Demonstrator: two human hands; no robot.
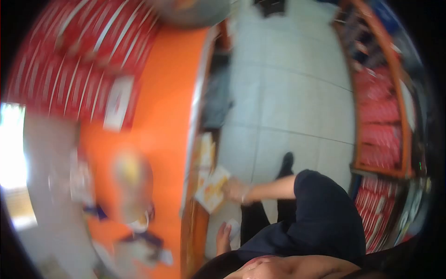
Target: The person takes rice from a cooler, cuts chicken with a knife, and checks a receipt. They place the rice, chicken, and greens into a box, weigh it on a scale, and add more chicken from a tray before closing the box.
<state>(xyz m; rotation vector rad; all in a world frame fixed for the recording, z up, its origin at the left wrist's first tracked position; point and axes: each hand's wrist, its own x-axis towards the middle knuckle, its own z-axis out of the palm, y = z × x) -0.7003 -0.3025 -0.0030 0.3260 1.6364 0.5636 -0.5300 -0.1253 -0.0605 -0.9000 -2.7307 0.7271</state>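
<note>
**Orange counter [169,88], patterned packet [211,194] in the right hand [236,189]**

From my remote seat, a pale tiled floor [302,107] lies right of the counter, which bears rows of red packs [69,79]. White-and-orange items [206,151] sit just beside the packet, at the counter's side. The right hand grips the packet's near edge. The left hand [223,238] is lower, apart from it; blur hides whether it holds anything. I'd judge a firm edge pinch best, keeping the packet's corners off the counter.
</note>
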